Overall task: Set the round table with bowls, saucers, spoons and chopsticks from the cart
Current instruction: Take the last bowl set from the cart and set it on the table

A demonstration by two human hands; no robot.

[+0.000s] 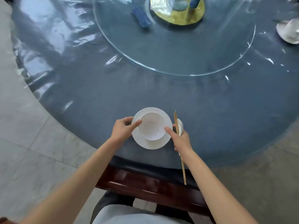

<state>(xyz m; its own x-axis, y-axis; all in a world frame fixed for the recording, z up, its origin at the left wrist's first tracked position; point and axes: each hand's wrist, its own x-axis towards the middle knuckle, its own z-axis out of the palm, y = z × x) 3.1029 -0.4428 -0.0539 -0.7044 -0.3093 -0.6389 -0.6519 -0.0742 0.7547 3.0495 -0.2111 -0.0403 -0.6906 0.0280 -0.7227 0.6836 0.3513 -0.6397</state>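
A: What did the room look like?

B: Pale stone floor, and a round worktop [210,110] under a glossy blue-grey cover, with a glass turntable [169,50] at its centre.

A: And the fingers?

B: On the left hand [122,129] the index finger lay straight on the rim of the bowl [152,126], while thumb and the other fingers curled round the edge of the saucer [152,143]. The right hand [181,139] had 1 finger stretched to the bowl's other side, and its remaining fingers were clamped on the chopsticks [183,168] and a white spoon [179,126].

A: Where was the bowl?

B: In the saucer, near the worktop's close edge, just left of the chopsticks.

A: How would it handle?

B: Light, stiff, glazed, so probably slippery and chippable. I'd hold the saucer by opposite edges, not the bowl alone, which could slide. The thin chopsticks could roll, so pinch both mid-length.

A: Anything further out?

B: 1 more white setting [289,32] at the far right, and a dark wooden chair [145,186] beneath the arms.
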